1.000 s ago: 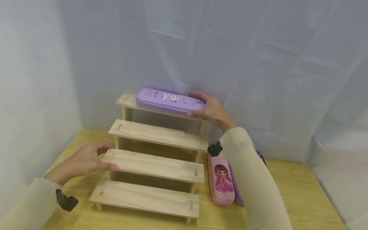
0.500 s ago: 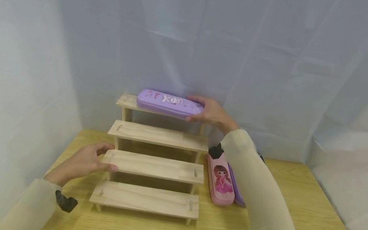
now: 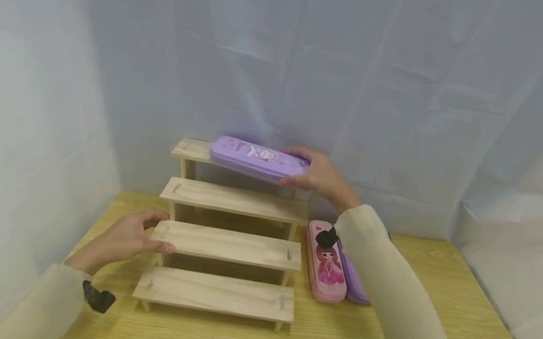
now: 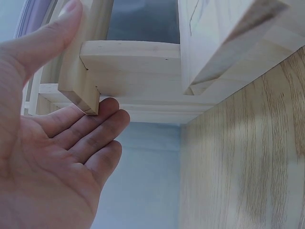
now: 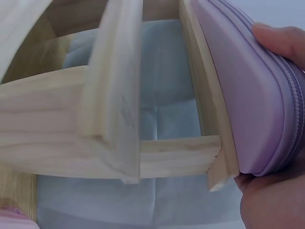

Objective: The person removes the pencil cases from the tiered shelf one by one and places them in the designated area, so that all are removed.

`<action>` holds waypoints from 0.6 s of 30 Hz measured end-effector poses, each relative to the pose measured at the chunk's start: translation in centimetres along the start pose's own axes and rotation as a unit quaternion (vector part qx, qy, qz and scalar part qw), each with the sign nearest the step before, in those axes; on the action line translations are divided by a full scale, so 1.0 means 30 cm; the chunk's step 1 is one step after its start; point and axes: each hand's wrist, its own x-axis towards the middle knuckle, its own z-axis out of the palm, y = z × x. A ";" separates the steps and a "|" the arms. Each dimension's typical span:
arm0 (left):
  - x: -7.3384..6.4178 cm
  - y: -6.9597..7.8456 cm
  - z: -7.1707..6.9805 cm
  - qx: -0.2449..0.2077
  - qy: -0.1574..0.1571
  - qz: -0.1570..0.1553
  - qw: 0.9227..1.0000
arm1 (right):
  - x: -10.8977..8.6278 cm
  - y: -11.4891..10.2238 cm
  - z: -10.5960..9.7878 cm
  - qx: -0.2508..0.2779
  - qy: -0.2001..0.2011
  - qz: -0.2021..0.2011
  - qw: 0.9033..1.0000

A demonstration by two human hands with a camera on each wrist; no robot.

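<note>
A stepped wooden display rack (image 3: 233,200) stands on the table. My left hand (image 3: 131,236) holds the left end of its second board from the front, thumb on top; in the left wrist view the fingers (image 4: 102,136) reach below the board. At the top tier my right hand (image 3: 323,180) grips the right end of a purple zippered pencil case (image 3: 251,158) with a white cartoon print. The case lies slanted, its right end out over the board's front edge. In the right wrist view the case (image 5: 243,90) lies close against the top board, thumb and fingers on opposite sides.
Right of the rack, a pink pencil case (image 3: 326,276) with a doll picture lies on the wooden table (image 3: 441,320). Beside it is another purple case (image 3: 356,284), partly hidden by the right sleeve (image 3: 404,314). White sheeting (image 3: 399,95) hangs behind and on both sides.
The right hand has drawn the purple pencil case rightward and forward on the top tier, and its right end has swung toward the front. The left hand has stayed put.
</note>
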 end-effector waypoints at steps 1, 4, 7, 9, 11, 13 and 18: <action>0.000 0.001 0.001 0.001 0.000 0.000 1.000 | -0.010 0.003 -0.003 -0.005 0.002 -0.003 1.000; 0.001 0.007 0.000 0.001 -0.001 0.002 1.000 | -0.040 0.014 -0.016 -0.026 0.011 -0.010 1.000; 0.004 0.012 -0.002 0.001 0.002 0.003 1.000 | -0.069 0.028 -0.030 -0.032 0.018 -0.008 0.999; 0.007 0.016 -0.005 0.004 0.002 0.006 1.000 | -0.089 0.036 -0.040 -0.030 0.023 0.000 0.999; 0.009 0.018 -0.008 0.007 0.001 0.006 1.000 | -0.110 0.042 -0.049 -0.029 0.028 0.008 0.999; 0.012 0.017 -0.009 0.009 0.001 0.006 1.000 | -0.129 0.047 -0.058 -0.031 0.035 0.017 0.999; 0.014 0.011 -0.006 0.007 0.001 0.005 1.000 | -0.173 0.067 -0.075 -0.035 0.051 0.027 0.998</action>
